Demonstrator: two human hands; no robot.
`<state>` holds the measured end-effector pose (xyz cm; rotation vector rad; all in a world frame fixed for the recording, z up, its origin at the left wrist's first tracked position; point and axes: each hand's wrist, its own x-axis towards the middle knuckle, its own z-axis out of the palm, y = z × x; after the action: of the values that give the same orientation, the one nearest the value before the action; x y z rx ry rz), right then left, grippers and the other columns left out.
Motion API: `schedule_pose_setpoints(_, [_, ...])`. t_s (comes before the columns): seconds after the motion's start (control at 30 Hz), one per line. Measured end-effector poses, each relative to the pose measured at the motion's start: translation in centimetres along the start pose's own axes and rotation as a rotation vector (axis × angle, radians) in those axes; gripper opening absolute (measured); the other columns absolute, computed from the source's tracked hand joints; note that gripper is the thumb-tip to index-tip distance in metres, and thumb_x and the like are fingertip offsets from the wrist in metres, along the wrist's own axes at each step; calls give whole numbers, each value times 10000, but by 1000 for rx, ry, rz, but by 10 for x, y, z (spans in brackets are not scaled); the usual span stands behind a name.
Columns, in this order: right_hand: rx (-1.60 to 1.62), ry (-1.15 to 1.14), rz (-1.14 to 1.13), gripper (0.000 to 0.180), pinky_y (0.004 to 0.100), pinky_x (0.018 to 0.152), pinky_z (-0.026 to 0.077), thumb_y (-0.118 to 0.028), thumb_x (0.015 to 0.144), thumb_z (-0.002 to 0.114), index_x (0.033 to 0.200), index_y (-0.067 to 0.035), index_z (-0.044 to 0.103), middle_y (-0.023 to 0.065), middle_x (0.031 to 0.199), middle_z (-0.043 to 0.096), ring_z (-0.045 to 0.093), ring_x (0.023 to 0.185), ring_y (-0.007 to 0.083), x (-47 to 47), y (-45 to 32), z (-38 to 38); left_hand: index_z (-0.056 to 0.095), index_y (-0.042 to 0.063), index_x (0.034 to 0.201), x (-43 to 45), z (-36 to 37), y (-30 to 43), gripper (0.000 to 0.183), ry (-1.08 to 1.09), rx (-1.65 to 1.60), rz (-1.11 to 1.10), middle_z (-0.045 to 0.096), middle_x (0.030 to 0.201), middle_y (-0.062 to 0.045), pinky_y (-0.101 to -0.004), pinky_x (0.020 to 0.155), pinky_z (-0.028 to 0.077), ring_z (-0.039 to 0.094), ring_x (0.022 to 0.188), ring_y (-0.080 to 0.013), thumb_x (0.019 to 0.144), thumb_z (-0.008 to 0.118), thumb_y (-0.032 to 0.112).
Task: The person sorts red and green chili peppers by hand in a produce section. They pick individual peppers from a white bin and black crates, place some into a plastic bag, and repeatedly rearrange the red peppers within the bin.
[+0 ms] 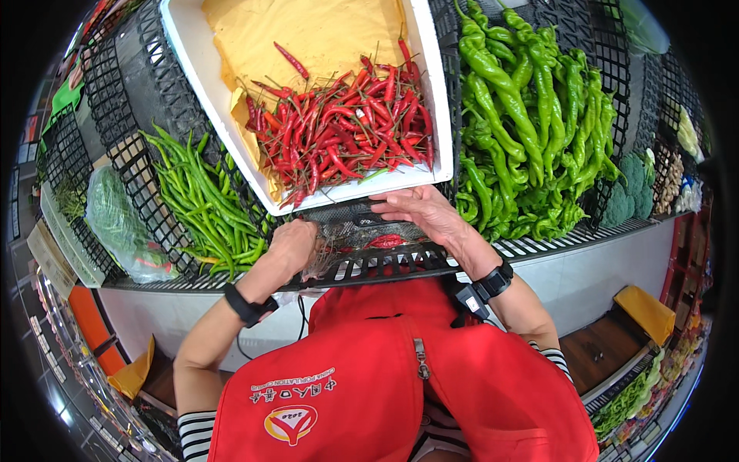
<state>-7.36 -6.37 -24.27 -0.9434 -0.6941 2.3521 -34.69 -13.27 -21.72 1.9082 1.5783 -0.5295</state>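
A white foam box (196, 75) lined with yellow paper holds a heap of red chili peppers (346, 124) and stands tilted before me. Below its near edge, my left hand (293, 245) is curled around a wispy clump of thin dry stems (324, 260); its fingertips are hidden. My right hand (420, 212) is at the box's near edge with fingers apart, and I see nothing in it. Between the hands a black plastic crate (352, 231) shows its mesh floor, where a few red chilies (385, 241) lie.
Long green chilies (202, 196) lie left of the box, beside a plastic-wrapped green vegetable (124, 225). Twisted green peppers (537, 110) are piled at right, then broccoli (629, 185). Black mesh dividers (115, 98) separate them. A slotted black shelf edge (554, 242) runs along the front.
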Motion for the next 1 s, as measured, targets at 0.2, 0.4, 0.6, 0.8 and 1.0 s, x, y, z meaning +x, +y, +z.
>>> schedule_pose_setpoints(0.2, [-59,-47,19,434,357,913,547,-194,936,685,1282,49,585,178,1220,672,685,1045,256,3,0,-10,694,-35,1079,41,39,-9,265,-123,-11,-416,698,1131,-223,-381,890,566,691,1057,-328,885,526,29])
schedule_pose_setpoints(0.4, [-106,-38,49,300,333,845,564,-163,936,681,1176,15,653,148,1125,710,705,943,216,11,8,-19,719,6,1099,62,45,-22,269,-196,-66,-475,701,1140,-197,-386,930,551,676,1095,-318,887,566,66])
schedule_pose_setpoints(0.6, [-148,-13,65,257,326,810,566,-164,932,685,1141,-15,667,133,1061,725,707,903,201,14,9,-18,740,69,1083,60,49,-16,314,-147,-26,-471,716,1129,-155,-369,921,551,686,1078,-294,835,720,261])
schedule_pose_setpoints(0.8, [-143,2,53,241,307,777,569,-180,929,687,1101,-11,681,127,1018,731,709,864,190,12,8,-15,750,71,1066,74,66,-23,235,-175,83,-412,724,1114,-145,-357,902,559,690,1076,-282,875,633,145])
schedule_pose_setpoints(1.0, [-126,-21,59,253,333,811,559,-194,937,684,1114,-14,671,132,1036,724,700,876,199,13,7,-14,748,55,1012,69,75,-32,214,-118,131,-335,733,1040,-164,-379,873,572,707,1013,-295,887,588,123])
